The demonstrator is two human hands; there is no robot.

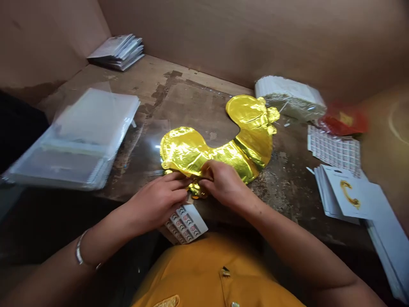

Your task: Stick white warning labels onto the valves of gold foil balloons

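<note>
We see a flat, C-shaped gold foil balloon (228, 157) on the near middle of the desk (191, 102); our right hand (225, 182) has its fingers pinched together on the balloon's near-left edge, probably to steady slippery foil; our left hand (158, 199) touches that edge, though we cannot tell whether its fingers clamp it; a sticker sheet (188, 225) juts from beneath, seemingly for easy reach; clear bags (96, 117) lie left, printed cards (348, 194) right, perhaps giving us working room.

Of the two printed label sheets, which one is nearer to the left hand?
The near sheet, beside the left hand and just above the orange shirt; the far sheet lies well right, near the red packet.
</note>
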